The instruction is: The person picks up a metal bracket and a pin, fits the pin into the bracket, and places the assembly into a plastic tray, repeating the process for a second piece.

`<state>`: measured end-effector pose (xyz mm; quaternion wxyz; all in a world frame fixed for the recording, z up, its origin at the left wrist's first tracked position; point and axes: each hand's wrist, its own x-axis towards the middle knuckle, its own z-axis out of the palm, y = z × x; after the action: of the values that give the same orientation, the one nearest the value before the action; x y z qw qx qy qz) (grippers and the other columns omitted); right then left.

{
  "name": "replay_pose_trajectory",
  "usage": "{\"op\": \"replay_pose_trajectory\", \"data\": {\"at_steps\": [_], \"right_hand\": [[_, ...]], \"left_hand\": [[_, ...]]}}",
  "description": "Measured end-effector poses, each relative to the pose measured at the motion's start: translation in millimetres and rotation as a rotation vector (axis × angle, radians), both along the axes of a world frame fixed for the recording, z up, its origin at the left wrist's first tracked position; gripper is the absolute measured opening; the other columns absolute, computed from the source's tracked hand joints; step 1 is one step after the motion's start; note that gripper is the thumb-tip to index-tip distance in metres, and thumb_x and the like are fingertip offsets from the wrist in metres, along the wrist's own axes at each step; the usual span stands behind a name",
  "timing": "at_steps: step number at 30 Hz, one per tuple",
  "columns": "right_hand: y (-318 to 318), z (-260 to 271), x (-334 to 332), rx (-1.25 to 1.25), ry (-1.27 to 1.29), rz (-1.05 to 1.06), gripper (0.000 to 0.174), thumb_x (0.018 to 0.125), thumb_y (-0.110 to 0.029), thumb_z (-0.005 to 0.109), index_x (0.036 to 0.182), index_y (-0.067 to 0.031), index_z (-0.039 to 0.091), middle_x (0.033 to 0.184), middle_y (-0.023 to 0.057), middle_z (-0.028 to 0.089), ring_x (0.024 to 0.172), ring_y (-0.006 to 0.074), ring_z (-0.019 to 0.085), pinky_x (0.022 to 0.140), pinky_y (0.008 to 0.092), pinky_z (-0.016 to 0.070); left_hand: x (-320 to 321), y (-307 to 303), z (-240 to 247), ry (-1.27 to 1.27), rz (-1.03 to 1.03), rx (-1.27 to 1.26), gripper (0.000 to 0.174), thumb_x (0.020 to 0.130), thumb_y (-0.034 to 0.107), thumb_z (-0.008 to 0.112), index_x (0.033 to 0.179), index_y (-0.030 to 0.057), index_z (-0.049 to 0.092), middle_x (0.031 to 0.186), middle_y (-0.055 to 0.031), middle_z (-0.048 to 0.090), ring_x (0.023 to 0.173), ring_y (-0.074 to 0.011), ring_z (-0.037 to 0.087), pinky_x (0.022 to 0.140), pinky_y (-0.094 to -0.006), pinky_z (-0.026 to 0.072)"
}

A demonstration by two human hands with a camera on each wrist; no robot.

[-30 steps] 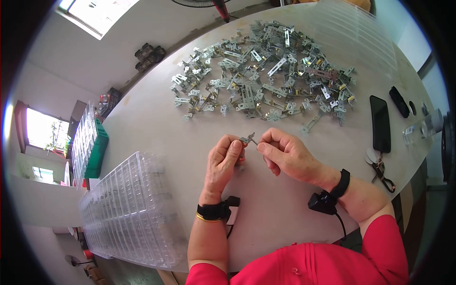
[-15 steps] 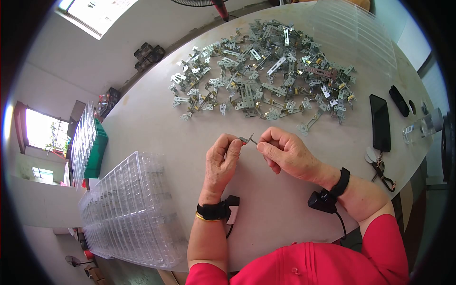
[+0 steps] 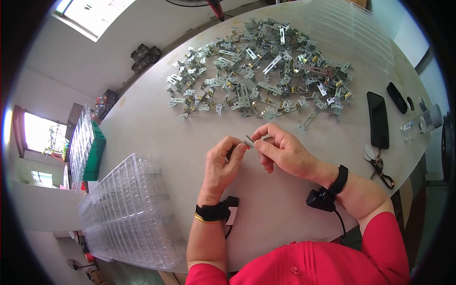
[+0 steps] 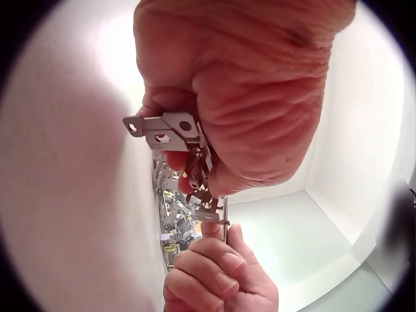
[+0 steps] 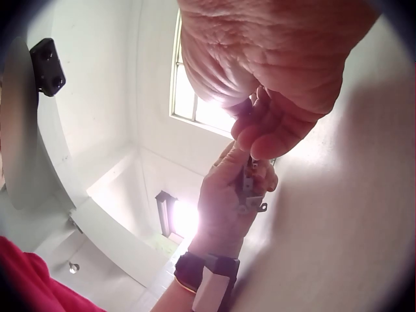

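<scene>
The left hand grips a small metal bracket assembly, whose flat plate with holes juts out beside the palm in the left wrist view. At the bracket's far end, the right hand pinches a thin metal pin between thumb and forefinger. Both hands' fingertips are close together above the table; in the right wrist view the right fingers partly cover the bracket. Beyond the hands lies a heap of similar metal brackets.
Stacked clear plastic trays stand at the left, near a green box. On the right lie a black phone, scissors-like snips, a black case and a clear bottle. Another clear tray is at the back right.
The right fingertips have moved slightly closer to the left hand, and the pin and bracket end are tilted differently. The head view has shifted a little.
</scene>
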<state>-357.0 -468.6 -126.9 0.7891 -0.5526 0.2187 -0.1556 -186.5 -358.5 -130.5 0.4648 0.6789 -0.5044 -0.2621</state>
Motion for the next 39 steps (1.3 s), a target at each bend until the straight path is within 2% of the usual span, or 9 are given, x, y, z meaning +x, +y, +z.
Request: {"op": "replay_pose_trajectory", "data": {"at_steps": [6, 11, 14, 17, 18, 20, 23, 26, 39], "right_hand": [[1.2, -5.1, 0.9, -0.057, 0.042, 0.005, 0.018, 0.101, -0.024, 0.057, 0.105, -0.0066, 0.057, 0.072, -0.0018, 0.058, 0.063, 0.0059, 0.054, 0.055, 0.0233, 0.0474], [0.1, -3.6, -2.2, -0.278, 0.130, -0.024, 0.015, 0.099, -0.020, 0.058, 0.096, -0.0051, 0.059, 0.067, -0.0043, 0.052, 0.058, 0.0023, 0.042, 0.050, 0.0232, 0.0358], [2.8, -0.2, -2.1, -0.373, 0.120, -0.128, 0.016, 0.099, -0.019, 0.058, 0.094, -0.0032, 0.058, 0.064, -0.0048, 0.049, 0.056, 0.0021, 0.037, 0.049, 0.0243, 0.0335], [0.3, -3.7, -0.8, -0.405, 0.096, -0.262, 0.018, 0.099, -0.020, 0.057, 0.095, -0.0028, 0.057, 0.063, -0.0041, 0.050, 0.054, 0.0025, 0.041, 0.049, 0.0236, 0.0360], [0.1, -2.1, -1.8, -0.405, 0.095, -0.262, 0.018, 0.099, -0.020, 0.057, 0.095, -0.0028, 0.057, 0.063, -0.0041, 0.050, 0.054, 0.0025, 0.041, 0.049, 0.0236, 0.0360], [-0.9, 3.0, -5.4, -0.119, 0.056, -0.180, 0.017, 0.100, -0.020, 0.056, 0.097, -0.0033, 0.056, 0.064, -0.0032, 0.052, 0.054, 0.0037, 0.046, 0.049, 0.0232, 0.0397], [1.8, 0.8, -2.7, -0.066, 0.023, -0.053, 0.014, 0.102, -0.019, 0.054, 0.102, -0.0049, 0.053, 0.063, -0.0030, 0.051, 0.052, 0.0045, 0.047, 0.046, 0.0221, 0.0387], [3.4, 2.0, -2.0, -0.104, 0.038, -0.034, 0.016, 0.102, -0.019, 0.054, 0.098, -0.0033, 0.055, 0.066, -0.0033, 0.053, 0.056, 0.0047, 0.050, 0.051, 0.0224, 0.0426], [0.2, -2.2, -0.9, -0.143, 0.070, -0.060, 0.014, 0.100, -0.017, 0.056, 0.098, -0.0034, 0.058, 0.067, -0.0045, 0.052, 0.056, 0.0041, 0.048, 0.051, 0.0219, 0.0414]], "left_hand": [[-2.1, -0.4, 0.6, -0.079, -0.057, 0.020, 0.013, 0.094, 0.014, 0.065, 0.090, 0.0019, 0.065, 0.073, 0.0015, 0.057, 0.067, -0.0073, 0.045, 0.061, -0.0239, 0.0386], [-3.7, -0.6, 2.7, -0.098, -0.091, 0.027, 0.013, 0.094, 0.015, 0.065, 0.091, 0.0017, 0.066, 0.072, 0.0003, 0.058, 0.067, -0.0077, 0.047, 0.061, -0.0241, 0.0392], [-3.9, -0.3, 1.4, -0.123, -0.149, 0.045, 0.013, 0.091, 0.013, 0.067, 0.089, 0.0014, 0.064, 0.069, -0.0074, 0.058, 0.060, -0.0148, 0.052, 0.057, -0.0293, 0.0434], [-3.3, 1.3, 0.3, -0.018, -0.143, 0.056, 0.015, 0.094, 0.016, 0.065, 0.090, 0.0023, 0.065, 0.069, -0.0025, 0.056, 0.062, -0.0105, 0.051, 0.058, -0.0267, 0.0427], [-2.8, 2.0, 0.5, 0.124, -0.067, 0.066, 0.019, 0.097, 0.019, 0.062, 0.091, 0.0022, 0.065, 0.069, 0.0002, 0.055, 0.063, -0.0082, 0.048, 0.060, -0.0241, 0.0401], [0.7, 2.0, 0.5, 0.265, 0.006, 0.075, 0.023, 0.100, 0.022, 0.058, 0.091, 0.0022, 0.066, 0.070, 0.0028, 0.055, 0.064, -0.0059, 0.045, 0.061, -0.0215, 0.0375], [8.9, 2.1, -4.2, 0.474, 0.050, 0.011, 0.029, 0.102, 0.025, 0.055, 0.091, 0.0007, 0.065, 0.069, 0.0026, 0.054, 0.062, -0.0050, 0.043, 0.057, -0.0208, 0.0331], [10.8, 1.8, -5.9, 0.496, 0.046, -0.006, 0.029, 0.102, 0.025, 0.055, 0.091, 0.0007, 0.065, 0.069, 0.0025, 0.053, 0.062, -0.0053, 0.044, 0.058, -0.0210, 0.0337], [10.8, 2.3, -3.5, 0.374, 0.028, 0.001, 0.026, 0.102, 0.023, 0.056, 0.091, 0.0016, 0.063, 0.071, 0.0035, 0.052, 0.064, -0.0047, 0.043, 0.058, -0.0204, 0.0340]]}}
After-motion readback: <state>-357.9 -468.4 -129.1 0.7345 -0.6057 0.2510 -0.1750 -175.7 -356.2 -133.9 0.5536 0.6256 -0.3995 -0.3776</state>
